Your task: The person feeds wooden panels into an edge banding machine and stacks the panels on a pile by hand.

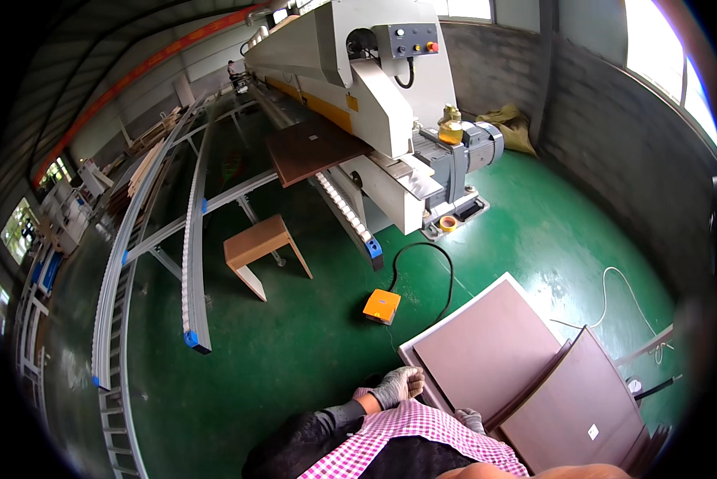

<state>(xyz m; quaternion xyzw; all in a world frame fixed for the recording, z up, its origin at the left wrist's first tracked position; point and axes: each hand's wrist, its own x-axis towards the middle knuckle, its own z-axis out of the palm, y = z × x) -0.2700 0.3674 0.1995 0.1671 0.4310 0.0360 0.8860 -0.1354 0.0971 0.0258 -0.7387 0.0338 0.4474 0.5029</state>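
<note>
Gripping near corner of top brown panel (486, 351) on stack: gloved left hand (398, 385) curling over edge; right hand (470, 418) mostly hidden, grip unclear. Panel looking stiff, broad, heavy; edges best hold.

Open green floor (294, 359) ahead of the hands, brown boards (486, 351) stacked close on the right, orange pedal (381, 306) and black cable (446, 267) beyond, stool (256, 243) and roller rails (192, 263) farther left

We see a big grey machine (358, 88) on the green floor (294, 343). Left of it stand a wooden stool (258, 247) and roller rails (192, 263); before it lies an orange pedal (381, 306).
</note>
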